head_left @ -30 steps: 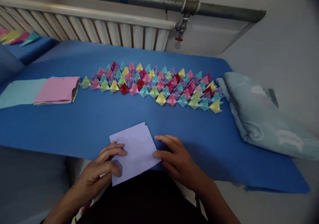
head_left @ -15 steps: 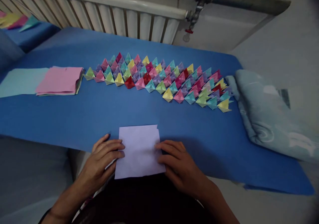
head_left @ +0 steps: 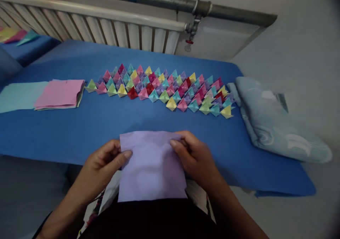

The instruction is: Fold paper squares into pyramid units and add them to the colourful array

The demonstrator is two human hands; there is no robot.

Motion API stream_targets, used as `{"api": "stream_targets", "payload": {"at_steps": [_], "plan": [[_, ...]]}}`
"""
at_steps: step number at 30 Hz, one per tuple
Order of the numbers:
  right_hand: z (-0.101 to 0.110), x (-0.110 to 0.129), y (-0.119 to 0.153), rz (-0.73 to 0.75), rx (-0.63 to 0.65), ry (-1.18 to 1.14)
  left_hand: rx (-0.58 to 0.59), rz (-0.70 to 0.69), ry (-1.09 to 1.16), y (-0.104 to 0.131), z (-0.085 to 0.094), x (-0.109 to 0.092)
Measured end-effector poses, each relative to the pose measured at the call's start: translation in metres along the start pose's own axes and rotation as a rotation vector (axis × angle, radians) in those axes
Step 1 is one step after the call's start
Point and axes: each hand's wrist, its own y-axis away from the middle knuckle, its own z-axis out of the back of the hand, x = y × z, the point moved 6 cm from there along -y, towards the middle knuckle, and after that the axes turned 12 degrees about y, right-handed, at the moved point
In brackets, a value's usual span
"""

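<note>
A square sheet of purple paper (head_left: 151, 168) is held up close to my body, just off the front edge of the blue table. My left hand (head_left: 107, 162) pinches its left side, thumb in front and fingers behind. At the upper right corner, my right hand (head_left: 193, 154) grips the sheet the same way, with the thumb on the near face. Beyond the sheet, rows of small folded paper boats (head_left: 159, 90) in many colours stand on the table.
Pink paper sheets (head_left: 61, 93) lie stacked on the left, overlapping light blue paper (head_left: 21, 95). A folded grey-green blanket (head_left: 278, 122) rests at the table's right end. Behind the blue table (head_left: 79, 132) are a white radiator (head_left: 106, 29) and a pipe with a red-handled valve (head_left: 189, 42).
The purple sheet was lying flat with both hands' fingers on its sides. Now it is lifted and tilted, pinched between thumbs and fingers. The camera view has shifted slightly.
</note>
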Motion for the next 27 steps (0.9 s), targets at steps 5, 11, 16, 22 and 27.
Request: {"api": "stream_targets", "payload": {"at_steps": [5, 11, 16, 22, 27], "plan": [[-0.029, -0.024, -0.008, -0.198, 0.091, -0.297, -0.020, 0.308, 0.333, -0.006, -0.014, 0.027], [-0.046, -0.033, 0.005, -0.366, 0.310, -0.681, -0.111, 0.329, 0.423, -0.008, -0.008, 0.038], [-0.036, -0.040, 0.007, -0.339, 0.211, -0.609, -0.177, 0.322, 0.537, -0.015, -0.007, 0.038], [-0.034, -0.043, 0.012, -0.187, 0.150, -0.738, -0.174, 0.377, 0.651, -0.016, -0.007, 0.035], [-0.039, -0.040, 0.014, -0.179, 0.205, -0.803, -0.155, 0.367, 0.665, -0.015, -0.006, 0.037]]}}
